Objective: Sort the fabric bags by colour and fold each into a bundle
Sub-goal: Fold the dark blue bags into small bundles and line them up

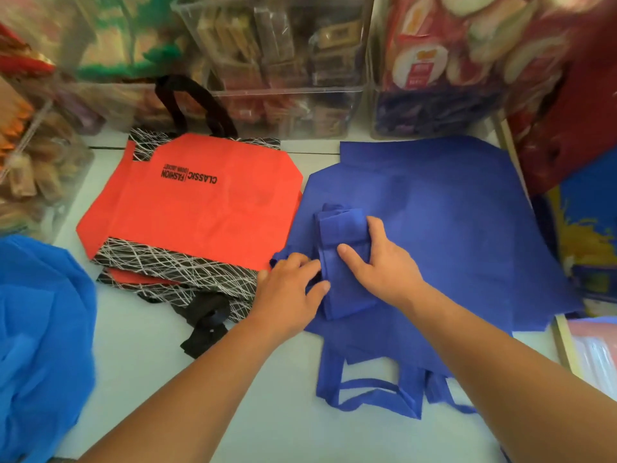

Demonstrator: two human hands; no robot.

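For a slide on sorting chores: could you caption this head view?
Left hand and right hand grip a folded blue bundle atop flat blue bags, beside stacked orange bags.

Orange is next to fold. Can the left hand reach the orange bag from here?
Probably yes. The left hand lies right beside the orange bag, with nothing between them. It would first have to let go of the bundle it is holding.

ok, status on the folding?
Both left hand and right hand grip the dark blue bundle, atop flat dark blue bags. Stacked red bags to its left. Nothing blocking.
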